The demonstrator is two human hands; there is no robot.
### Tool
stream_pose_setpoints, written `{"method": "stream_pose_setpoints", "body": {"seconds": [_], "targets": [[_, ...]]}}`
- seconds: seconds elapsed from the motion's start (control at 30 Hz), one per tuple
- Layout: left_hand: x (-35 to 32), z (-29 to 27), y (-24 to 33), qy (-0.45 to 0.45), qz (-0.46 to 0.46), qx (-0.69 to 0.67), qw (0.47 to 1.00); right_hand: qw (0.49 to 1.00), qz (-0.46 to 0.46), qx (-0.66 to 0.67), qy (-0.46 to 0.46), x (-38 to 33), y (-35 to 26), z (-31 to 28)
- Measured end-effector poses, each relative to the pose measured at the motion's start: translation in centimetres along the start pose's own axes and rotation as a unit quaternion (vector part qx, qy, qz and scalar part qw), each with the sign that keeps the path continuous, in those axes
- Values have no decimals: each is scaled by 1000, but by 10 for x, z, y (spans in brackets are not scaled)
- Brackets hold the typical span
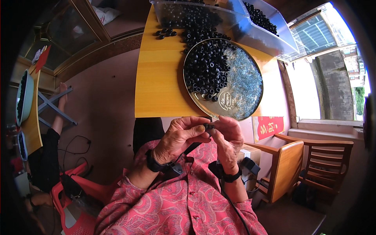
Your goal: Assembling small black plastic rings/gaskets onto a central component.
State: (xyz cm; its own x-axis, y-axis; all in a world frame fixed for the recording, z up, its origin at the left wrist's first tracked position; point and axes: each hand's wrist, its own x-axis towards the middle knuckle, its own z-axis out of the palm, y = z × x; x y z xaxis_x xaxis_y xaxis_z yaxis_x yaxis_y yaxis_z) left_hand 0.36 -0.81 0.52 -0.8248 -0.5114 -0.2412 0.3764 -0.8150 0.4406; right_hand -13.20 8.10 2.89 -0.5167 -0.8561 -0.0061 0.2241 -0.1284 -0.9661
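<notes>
Close together in front of my chest, just off the table's near edge, my left hand (182, 135) and my right hand (229, 137) are closed at the fingertips. Between them they pinch a small black cap-like piece (209, 126), mostly covered by the fingers. Right beyond the hands, a round metal tray (213, 111) rests on the yellow table (156, 86). Its left half carries a heap of small hollow black pieces (205, 70). Tiny clear bluish pieces (246, 84) are spread over its right half.
Behind the tray stand clear plastic bins (235, 23) with more black pieces; some lie loose on the table (166, 33). To the right are wooden chairs (288, 168) by a window. At left, a red plastic chair (84, 188) and another person's leg (58, 117) near a second table.
</notes>
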Motion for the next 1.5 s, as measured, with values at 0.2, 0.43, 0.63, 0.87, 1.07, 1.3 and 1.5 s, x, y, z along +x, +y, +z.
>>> {"method": "stream_pose_setpoints", "body": {"seconds": [0.2,0.43,0.63,0.87,1.07,1.3,1.5], "targets": [[-1,-1,0,6,-9,5,1000,999,-17,-46,3,-1,-3,0],[-1,-1,0,17,-6,28,999,969,-132,-207,-19,4,2,-8],[-1,4,0,36,0,64,997,940,-186,-283,-40,6,-4,-7],[-3,8,2,50,7,133,990,922,-187,-335,-44,2,-11,-9],[-6,11,1,55,27,164,985,910,-194,-362,-54,0,-15,-9],[-9,19,7,65,14,229,971,893,-209,-393,-60,-3,-20,-7],[-10,18,0,65,55,245,966,880,-213,-418,-70,-5,-24,-4]]}}
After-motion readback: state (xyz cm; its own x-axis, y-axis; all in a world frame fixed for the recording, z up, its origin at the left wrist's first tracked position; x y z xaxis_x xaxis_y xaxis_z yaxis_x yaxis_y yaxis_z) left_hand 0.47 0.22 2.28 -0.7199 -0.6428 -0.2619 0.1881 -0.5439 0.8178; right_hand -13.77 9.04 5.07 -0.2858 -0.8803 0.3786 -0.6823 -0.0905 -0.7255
